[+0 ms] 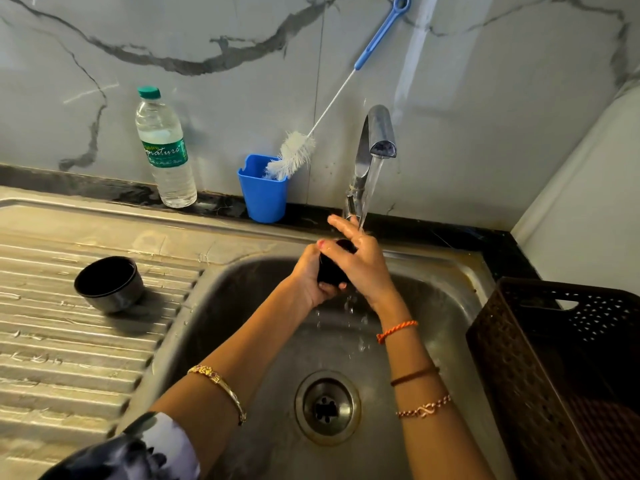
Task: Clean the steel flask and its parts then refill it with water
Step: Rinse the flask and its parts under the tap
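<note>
Over the steel sink [433,282], my left hand [313,275] grips a small dark flask part [330,271] under the running tap [379,133]. My right hand [358,259] lies over the top of that part with its fingers straight, and water runs off both hands into the basin. A black flask cup [109,284] stands upright on the ribbed drainboard [69,341] to the left. The flask body is not in view.
A clear water bottle [164,147] with a green cap and a blue holder [263,192] with a long bottle brush [294,154] stand at the back wall. A dark brown perforated basket [554,375] sits right of the sink. The drain [327,407] lies below my arms.
</note>
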